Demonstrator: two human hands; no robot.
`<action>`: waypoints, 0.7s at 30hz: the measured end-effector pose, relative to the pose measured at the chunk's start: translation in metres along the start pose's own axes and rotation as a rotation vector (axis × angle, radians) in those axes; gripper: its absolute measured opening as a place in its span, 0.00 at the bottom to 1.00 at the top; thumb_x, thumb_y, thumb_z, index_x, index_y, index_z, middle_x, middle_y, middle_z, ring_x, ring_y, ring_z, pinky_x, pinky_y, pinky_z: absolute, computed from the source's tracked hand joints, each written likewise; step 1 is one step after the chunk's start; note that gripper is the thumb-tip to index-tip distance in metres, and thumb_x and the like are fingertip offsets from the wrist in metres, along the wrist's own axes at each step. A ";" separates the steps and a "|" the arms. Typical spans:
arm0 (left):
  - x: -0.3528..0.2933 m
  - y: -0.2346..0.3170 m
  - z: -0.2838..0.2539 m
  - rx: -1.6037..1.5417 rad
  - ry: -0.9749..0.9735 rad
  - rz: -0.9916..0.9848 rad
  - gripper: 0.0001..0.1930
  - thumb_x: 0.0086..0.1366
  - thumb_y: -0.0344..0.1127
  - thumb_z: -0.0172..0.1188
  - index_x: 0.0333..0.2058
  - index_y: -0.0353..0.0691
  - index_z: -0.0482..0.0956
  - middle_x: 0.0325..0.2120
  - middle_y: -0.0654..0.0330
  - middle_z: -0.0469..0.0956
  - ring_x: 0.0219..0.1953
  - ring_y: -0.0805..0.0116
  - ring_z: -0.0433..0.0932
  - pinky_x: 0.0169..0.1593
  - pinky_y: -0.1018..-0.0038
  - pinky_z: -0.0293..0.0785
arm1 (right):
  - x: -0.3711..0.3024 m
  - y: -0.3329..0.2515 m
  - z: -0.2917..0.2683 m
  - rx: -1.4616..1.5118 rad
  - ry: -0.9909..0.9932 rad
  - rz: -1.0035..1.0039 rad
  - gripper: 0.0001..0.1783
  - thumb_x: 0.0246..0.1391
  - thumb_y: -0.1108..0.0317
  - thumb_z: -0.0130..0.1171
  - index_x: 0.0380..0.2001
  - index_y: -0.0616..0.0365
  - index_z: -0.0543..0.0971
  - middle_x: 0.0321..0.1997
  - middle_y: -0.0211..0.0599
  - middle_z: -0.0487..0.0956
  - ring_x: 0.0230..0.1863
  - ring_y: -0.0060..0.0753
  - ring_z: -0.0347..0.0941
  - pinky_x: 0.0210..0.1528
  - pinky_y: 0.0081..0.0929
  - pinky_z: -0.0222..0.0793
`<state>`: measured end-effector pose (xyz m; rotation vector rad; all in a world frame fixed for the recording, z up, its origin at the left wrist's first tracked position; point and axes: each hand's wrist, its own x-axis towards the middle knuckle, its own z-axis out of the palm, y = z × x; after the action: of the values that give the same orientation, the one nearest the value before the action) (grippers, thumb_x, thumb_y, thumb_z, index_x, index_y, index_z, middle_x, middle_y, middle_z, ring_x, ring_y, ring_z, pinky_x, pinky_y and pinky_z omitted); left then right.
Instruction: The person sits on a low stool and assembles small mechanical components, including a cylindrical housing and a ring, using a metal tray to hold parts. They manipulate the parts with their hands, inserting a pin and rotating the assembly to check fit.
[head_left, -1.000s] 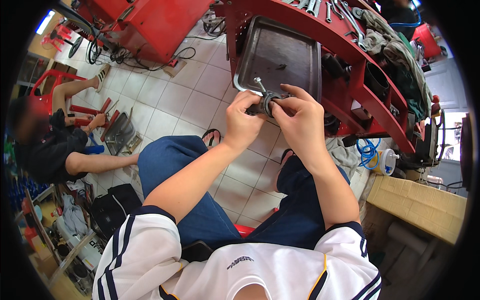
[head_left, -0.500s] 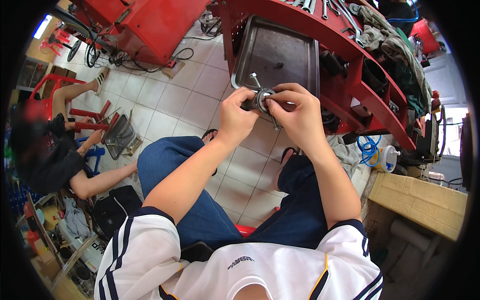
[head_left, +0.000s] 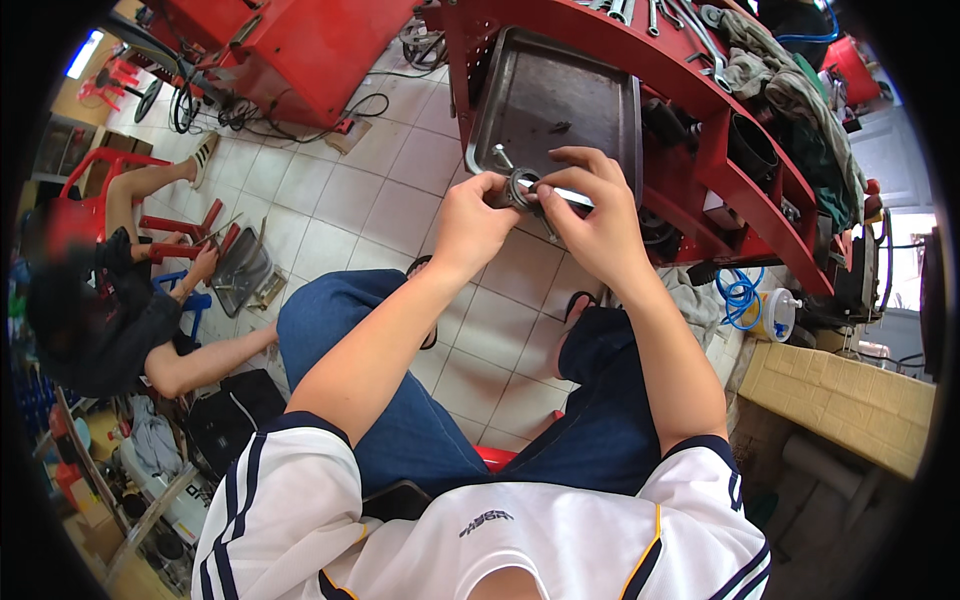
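Observation:
In front of me, just off the near edge of a metal tray (head_left: 500, 60), I hold up a small dark ring-shaped metal part (head_left: 520, 190). A pale-headed bolt (head_left: 501, 156) sticks out on its far side, and a thin shank points down on the near side. My left hand (head_left: 475, 220) is closed round the ring's left side. The fingertips of my right hand (head_left: 590, 215) pinch at the ring's right rim, its upper fingers raised. Between that thumb and forefinger shows a bright strip; whether it is a held piece or background I cannot tell.
A small dark piece (head_left: 559, 127) lies in the tray. Wrenches (head_left: 652, 18) and rags (head_left: 745, 75) cover the red workbench (head_left: 600, 30) above. At left, another person (head_left: 90, 300) sits near a second tray (head_left: 240, 270). A blue hose (head_left: 740, 298) and a cardboard box (head_left: 840, 400) are at right.
My right hand has shifted slightly down and opened a wider gap between thumb and forefinger, its upper fingers lifting. The ring has turned a little and moved slightly left.

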<state>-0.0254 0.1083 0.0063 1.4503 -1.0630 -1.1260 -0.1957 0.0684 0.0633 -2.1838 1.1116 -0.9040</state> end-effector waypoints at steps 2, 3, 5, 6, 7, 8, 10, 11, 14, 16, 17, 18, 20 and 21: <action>-0.002 -0.001 0.000 0.061 -0.011 0.033 0.10 0.55 0.24 0.67 0.37 0.33 0.82 0.27 0.65 0.81 0.29 0.79 0.77 0.33 0.80 0.71 | -0.001 -0.002 0.001 -0.043 -0.085 -0.026 0.10 0.53 0.67 0.62 0.37 0.58 0.86 0.61 0.46 0.73 0.65 0.51 0.63 0.55 0.35 0.71; -0.002 -0.001 0.001 0.071 -0.021 0.048 0.10 0.54 0.24 0.67 0.37 0.32 0.82 0.27 0.65 0.81 0.29 0.79 0.77 0.33 0.80 0.72 | -0.001 0.003 0.004 0.014 -0.122 0.024 0.11 0.53 0.68 0.61 0.37 0.58 0.86 0.61 0.46 0.73 0.65 0.51 0.63 0.55 0.35 0.71; -0.001 -0.005 0.001 0.102 -0.040 0.036 0.11 0.53 0.24 0.68 0.37 0.31 0.82 0.27 0.64 0.81 0.29 0.78 0.77 0.33 0.79 0.72 | 0.002 0.018 0.010 0.128 -0.197 0.122 0.11 0.54 0.69 0.59 0.38 0.59 0.86 0.63 0.47 0.72 0.65 0.50 0.63 0.55 0.36 0.71; 0.000 -0.008 0.001 0.122 -0.050 0.008 0.12 0.53 0.24 0.68 0.37 0.31 0.82 0.27 0.63 0.81 0.29 0.78 0.77 0.33 0.79 0.72 | 0.004 0.024 0.010 0.179 -0.243 0.146 0.13 0.53 0.71 0.57 0.40 0.60 0.85 0.63 0.47 0.72 0.63 0.48 0.65 0.56 0.36 0.71; 0.000 -0.010 0.001 0.142 -0.060 -0.019 0.12 0.52 0.25 0.68 0.37 0.31 0.82 0.27 0.62 0.82 0.30 0.78 0.77 0.34 0.78 0.73 | 0.003 0.029 0.011 0.265 -0.269 0.211 0.14 0.52 0.73 0.57 0.41 0.60 0.85 0.63 0.46 0.72 0.63 0.46 0.66 0.57 0.35 0.69; 0.001 -0.010 0.000 0.152 -0.073 -0.027 0.12 0.52 0.25 0.69 0.37 0.31 0.82 0.28 0.62 0.82 0.30 0.77 0.78 0.34 0.78 0.73 | 0.003 0.031 0.013 0.352 -0.296 0.275 0.14 0.52 0.75 0.57 0.42 0.61 0.85 0.63 0.44 0.72 0.63 0.44 0.67 0.59 0.35 0.67; 0.001 -0.011 -0.002 0.172 -0.101 -0.043 0.13 0.51 0.25 0.69 0.37 0.30 0.82 0.28 0.61 0.83 0.30 0.77 0.78 0.35 0.78 0.73 | 0.005 0.037 0.013 0.433 -0.343 0.334 0.15 0.52 0.77 0.57 0.43 0.61 0.85 0.63 0.43 0.73 0.63 0.42 0.68 0.61 0.34 0.66; 0.001 -0.010 -0.002 0.169 -0.110 -0.042 0.13 0.51 0.26 0.70 0.37 0.30 0.82 0.28 0.61 0.83 0.31 0.77 0.78 0.35 0.78 0.73 | 0.007 0.039 0.012 0.426 -0.363 0.332 0.16 0.52 0.78 0.56 0.43 0.61 0.85 0.63 0.43 0.73 0.63 0.42 0.69 0.61 0.34 0.66; 0.003 -0.008 -0.005 0.133 -0.148 -0.044 0.15 0.50 0.27 0.71 0.38 0.29 0.83 0.29 0.59 0.83 0.31 0.75 0.79 0.36 0.77 0.74 | 0.008 0.050 0.008 0.390 -0.383 0.150 0.16 0.50 0.76 0.57 0.42 0.61 0.86 0.63 0.44 0.73 0.62 0.44 0.69 0.62 0.36 0.65; 0.005 -0.008 -0.008 0.077 -0.189 -0.057 0.17 0.50 0.30 0.72 0.39 0.29 0.84 0.29 0.57 0.84 0.32 0.73 0.80 0.37 0.75 0.75 | 0.009 0.057 0.008 0.392 -0.391 0.050 0.15 0.49 0.74 0.58 0.41 0.60 0.86 0.63 0.44 0.73 0.63 0.45 0.67 0.64 0.38 0.63; 0.005 -0.006 -0.009 0.069 -0.218 -0.085 0.16 0.50 0.29 0.72 0.39 0.29 0.84 0.29 0.58 0.84 0.32 0.74 0.80 0.37 0.76 0.75 | 0.010 0.058 0.008 0.410 -0.400 0.040 0.15 0.49 0.74 0.58 0.40 0.60 0.87 0.63 0.44 0.73 0.64 0.45 0.66 0.65 0.38 0.62; 0.006 -0.003 -0.010 0.061 -0.246 -0.114 0.16 0.50 0.28 0.72 0.38 0.29 0.84 0.29 0.59 0.84 0.32 0.75 0.80 0.36 0.76 0.74 | 0.010 0.060 0.008 0.427 -0.409 0.031 0.15 0.48 0.74 0.59 0.40 0.59 0.87 0.63 0.44 0.74 0.64 0.46 0.65 0.67 0.39 0.60; 0.006 0.002 -0.012 0.044 -0.302 -0.159 0.16 0.49 0.27 0.73 0.39 0.30 0.84 0.29 0.59 0.83 0.33 0.76 0.79 0.36 0.77 0.74 | 0.009 0.060 0.008 0.422 -0.427 0.043 0.14 0.49 0.73 0.59 0.39 0.58 0.87 0.63 0.43 0.74 0.66 0.46 0.64 0.68 0.40 0.57; 0.007 0.004 -0.014 0.034 -0.329 -0.175 0.17 0.49 0.27 0.73 0.39 0.30 0.84 0.30 0.59 0.84 0.33 0.76 0.79 0.37 0.77 0.74 | 0.010 0.059 0.007 0.419 -0.436 0.049 0.14 0.49 0.73 0.59 0.38 0.58 0.87 0.63 0.43 0.74 0.66 0.46 0.63 0.69 0.41 0.56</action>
<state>-0.0105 0.1040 0.0104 1.4376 -1.2007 -1.5166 -0.2147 0.0301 0.0205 -1.8710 0.6887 -0.5389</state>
